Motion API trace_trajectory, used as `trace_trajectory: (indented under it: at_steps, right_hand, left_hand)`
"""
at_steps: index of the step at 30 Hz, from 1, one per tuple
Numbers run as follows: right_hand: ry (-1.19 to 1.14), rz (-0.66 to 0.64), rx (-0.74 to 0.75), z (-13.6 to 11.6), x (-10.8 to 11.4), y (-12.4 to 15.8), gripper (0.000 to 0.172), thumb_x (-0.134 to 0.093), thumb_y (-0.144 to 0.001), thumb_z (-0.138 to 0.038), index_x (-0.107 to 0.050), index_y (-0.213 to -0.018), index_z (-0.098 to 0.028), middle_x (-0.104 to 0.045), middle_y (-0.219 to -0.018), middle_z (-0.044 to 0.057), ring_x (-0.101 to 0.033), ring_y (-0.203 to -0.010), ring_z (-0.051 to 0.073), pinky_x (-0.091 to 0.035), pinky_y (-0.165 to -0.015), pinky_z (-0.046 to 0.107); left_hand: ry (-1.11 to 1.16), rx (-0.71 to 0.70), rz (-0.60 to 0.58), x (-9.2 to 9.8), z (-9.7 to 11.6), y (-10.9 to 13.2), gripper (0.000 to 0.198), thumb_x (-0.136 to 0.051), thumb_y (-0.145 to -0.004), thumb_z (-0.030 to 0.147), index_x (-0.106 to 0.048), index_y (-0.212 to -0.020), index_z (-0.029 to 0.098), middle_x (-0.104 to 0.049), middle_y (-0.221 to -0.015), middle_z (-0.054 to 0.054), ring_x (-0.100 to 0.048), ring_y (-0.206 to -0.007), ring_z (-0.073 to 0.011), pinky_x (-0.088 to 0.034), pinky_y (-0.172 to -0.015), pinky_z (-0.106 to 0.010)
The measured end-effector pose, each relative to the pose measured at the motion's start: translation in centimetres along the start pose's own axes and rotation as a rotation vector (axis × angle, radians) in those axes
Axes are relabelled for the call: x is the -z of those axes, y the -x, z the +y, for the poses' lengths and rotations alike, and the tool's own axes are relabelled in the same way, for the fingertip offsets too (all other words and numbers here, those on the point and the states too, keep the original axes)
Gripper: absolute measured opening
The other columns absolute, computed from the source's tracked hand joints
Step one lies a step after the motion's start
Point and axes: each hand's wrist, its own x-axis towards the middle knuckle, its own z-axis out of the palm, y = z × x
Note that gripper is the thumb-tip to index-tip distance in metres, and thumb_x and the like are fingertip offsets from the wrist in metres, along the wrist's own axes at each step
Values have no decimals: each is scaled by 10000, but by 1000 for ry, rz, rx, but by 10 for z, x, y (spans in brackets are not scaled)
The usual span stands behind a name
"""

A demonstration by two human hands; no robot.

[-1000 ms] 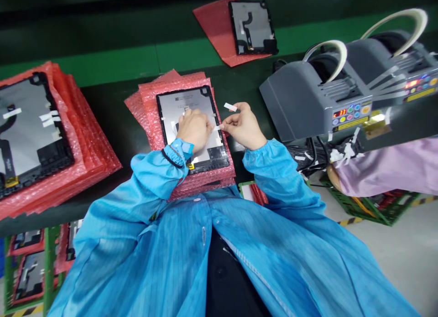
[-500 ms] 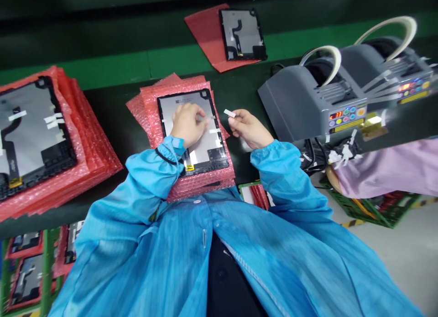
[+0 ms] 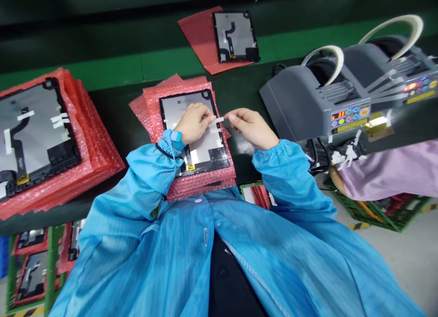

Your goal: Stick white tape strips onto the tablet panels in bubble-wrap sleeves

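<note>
Pinching tape strip (image 3: 221, 119) end to end between left hand (image 3: 193, 123) and right hand (image 3: 252, 128), both closed on it; long axis hand-to-hand; display panel (image 3: 204, 147) just beneath, nearer left.

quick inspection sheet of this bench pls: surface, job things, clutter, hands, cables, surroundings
surface: dark bench, with a green belt behind it.
job's things: tape strip held over a panel that lies on a pink bubble-wrap stack.
clutter: second panel on a bigger stack at left; third panel on a red sheet on the belt.
grippers: left hand and right hand each pinch one end of the strip.
cables: black cables under the dispensers.
surroundings: two tape dispensers, a co-worker's pink sleeve, a green crate below.
</note>
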Motion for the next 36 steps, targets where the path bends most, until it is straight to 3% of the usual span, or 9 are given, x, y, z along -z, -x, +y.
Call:
trace_trajectory:
  at_steps: [5,11,15,23,27,31,36]
  right_hand:
    - [29,4,6,3,-5,-10,387,-740,-842,-534,-626,-837,-164,-601,-741,3,-511,-709,123,-416,-677,258]
    - [241,-20,-40,-3,-15,-17,114,-611,-872,-209,-577,-769,-173,-566,-694,-15,-475,-651,121,-385,-691,272]
    - [308,-27,-28,-2,-18,-18,87,-582,-855,-203,-581,-772,-175,-590,-716,-1,-491,-686,141,-393,-725,287]
    - [300,-18,-41,1,-19,-19,113,-605,-836,-190,-567,-730,-180,-582,-678,-16,-484,-658,126,-391,-698,276]
    - [124,10,-203,1,-22,-18,212,-687,-840,-163,-529,-699,-184,-538,-594,-44,-462,-569,91,-375,-600,234]
    - [-192,-52,-441,2,-24,-14,351,-786,-857,-322,-487,-717,-199,-501,-507,-61,-439,-441,66,-246,-410,180]
    - [-346,-82,-523,-2,-25,-8,322,-761,-891,-312,-494,-760,-188,-568,-547,-53,-491,-421,48,-213,-362,138]
  left_hand:
    - [3,19,-42,2,-1,0,142,-582,-933,235,-642,-824,166,-644,-883,-43,-580,-969,-222,-443,-957,-401]
    - [-193,197,-25,-4,13,2,126,-608,-950,243,-700,-901,172,-647,-1117,-93,-512,-1218,-322,-391,-1054,-498]
    - [-274,269,-58,-6,22,5,164,-593,-971,255,-727,-928,171,-626,-1200,-116,-484,-1270,-355,-381,-1071,-513]
    - [-321,257,-74,-8,23,7,176,-587,-972,257,-743,-950,179,-635,-1217,-113,-483,-1284,-359,-391,-1090,-528]
    - [-312,232,-35,-7,20,9,132,-632,-943,267,-722,-923,171,-637,-1201,-120,-484,-1287,-364,-386,-1091,-534]
    - [-256,196,34,-9,16,10,140,-728,-878,301,-684,-908,171,-634,-1177,-131,-498,-1257,-383,-379,-1063,-547]
    - [-211,132,54,-7,3,9,187,-784,-818,304,-642,-869,194,-646,-1133,-119,-506,-1237,-382,-376,-1058,-546]
